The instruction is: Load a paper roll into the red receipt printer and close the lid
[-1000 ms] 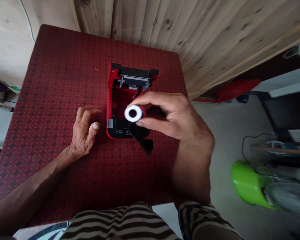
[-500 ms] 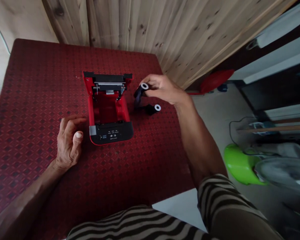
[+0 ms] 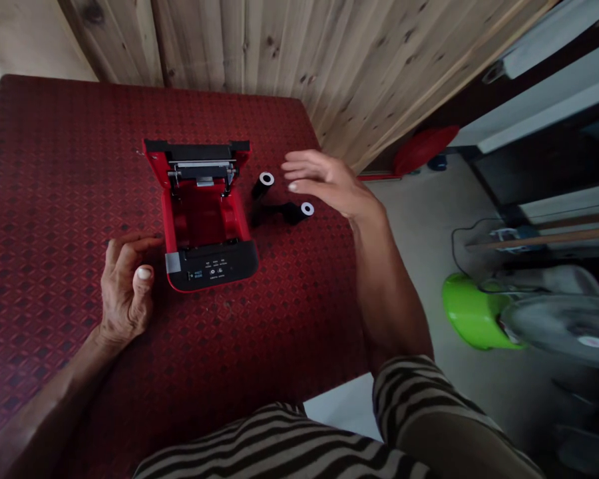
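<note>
A red and black label printer (image 3: 212, 269) stands on the table with its lid raised, showing a bare red bay inside. To its right lies a black ink ribbon on two rolls with white cores: one roll (image 3: 263, 184) close to the lid, the other roll (image 3: 302, 211) a little nearer to me, joined by a dark strip. My right hand (image 3: 332, 183) hovers just right of the first roll, fingers stretched and holding nothing. My left hand (image 3: 127, 289) rests on the table left of the printer, fingers loosely spread, its index fingertip close to the printer's side.
The table (image 3: 80, 133) has a red patterned cover and meets a wooden plank wall (image 3: 279, 53). On the floor to the right are a bright green tub (image 3: 472, 313) and a fan (image 3: 569, 329). A white surface (image 3: 342, 406) shows by my lap.
My right hand has let go of the ribbon roll and drawn slightly away to the right. That roll now stands on the table. My left hand keeps its place beside the printer.
</note>
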The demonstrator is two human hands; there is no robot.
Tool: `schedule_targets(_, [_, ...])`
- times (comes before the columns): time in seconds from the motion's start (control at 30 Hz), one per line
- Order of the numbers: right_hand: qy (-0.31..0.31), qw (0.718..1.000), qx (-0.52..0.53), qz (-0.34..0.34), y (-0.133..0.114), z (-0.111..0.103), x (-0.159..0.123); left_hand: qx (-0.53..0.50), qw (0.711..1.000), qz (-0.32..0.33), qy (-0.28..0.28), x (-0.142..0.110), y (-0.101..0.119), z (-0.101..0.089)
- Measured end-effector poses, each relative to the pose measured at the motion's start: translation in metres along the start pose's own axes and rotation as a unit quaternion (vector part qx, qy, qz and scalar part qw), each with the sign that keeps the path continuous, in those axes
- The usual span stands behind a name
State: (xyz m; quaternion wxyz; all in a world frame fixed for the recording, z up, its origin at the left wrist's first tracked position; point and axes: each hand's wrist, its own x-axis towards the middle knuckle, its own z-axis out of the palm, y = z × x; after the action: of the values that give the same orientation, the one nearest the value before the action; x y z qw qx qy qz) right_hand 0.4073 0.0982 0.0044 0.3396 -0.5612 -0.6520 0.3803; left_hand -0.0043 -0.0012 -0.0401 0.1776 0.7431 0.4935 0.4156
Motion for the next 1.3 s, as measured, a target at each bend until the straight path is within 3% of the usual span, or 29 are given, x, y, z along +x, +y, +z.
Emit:
schedule_targets(0.1, [0.123, 0.991, 0.049, 0.006, 0.009, -0.002, -0.047, -0.002, 1.0, 0.01, 0.001, 0.0, -0.002, 0.001])
schedule_targets(0.2, [0.141, 0.987, 0.053, 0.055, 0.023, 0.018, -0.079, -0.003, 1.0, 0.023, 0.002, 0.0, -0.004, 0.001])
schedule_targets(0.37, [0.21, 0.975, -0.047, 0.059, 0.04, 0.061, -0.076, 0.008, 1.0, 0.016, 0.007, 0.002, -0.002, 0.001])
schedule_targets(0.53, [0.261, 0.963, -0.031, 0.06, 0.037, 0.065, -0.077, 0.007, 1.0, 0.015, -0.001, 0.002, -0.002, 0.0])
schedule_targets(0.67, [0.194, 0.978, 0.074, 0.003, -0.01, 0.052, -0.105, 0.001, 1.0, 0.018, -0.004, 0.001, -0.005, 0.0])
schedule_targets(0.83, [0.088, 0.994, 0.03, -0.059, -0.112, 0.05, -0.139, -0.005, 1.0, 0.028, 0.005, 0.001, -0.006, 0.003])
schedule_targets(0.93, [0.07, 0.996, 0.028, -0.057, -0.15, 0.058, -0.146, 0.001, 0.999, 0.044, 0.02, 0.0, -0.001, 0.0])
schedule_targets(1.1, [-0.064, 0.991, 0.027, -0.113, -0.162, 0.063, -0.133, -0.018, 0.993, 0.107, 0.055, 0.0, 0.027, -0.021])
schedule_targets(1.2, [-0.123, 0.976, -0.02, -0.181, -0.161, 0.066, -0.112, -0.058, 0.988, 0.14, 0.019, 0.001, 0.051, -0.031])
schedule_targets(1.3, [-0.121, 0.964, -0.096, -0.216, -0.16, 0.073, -0.09, -0.028, 0.987, 0.154, -0.022, -0.002, 0.069, -0.03])
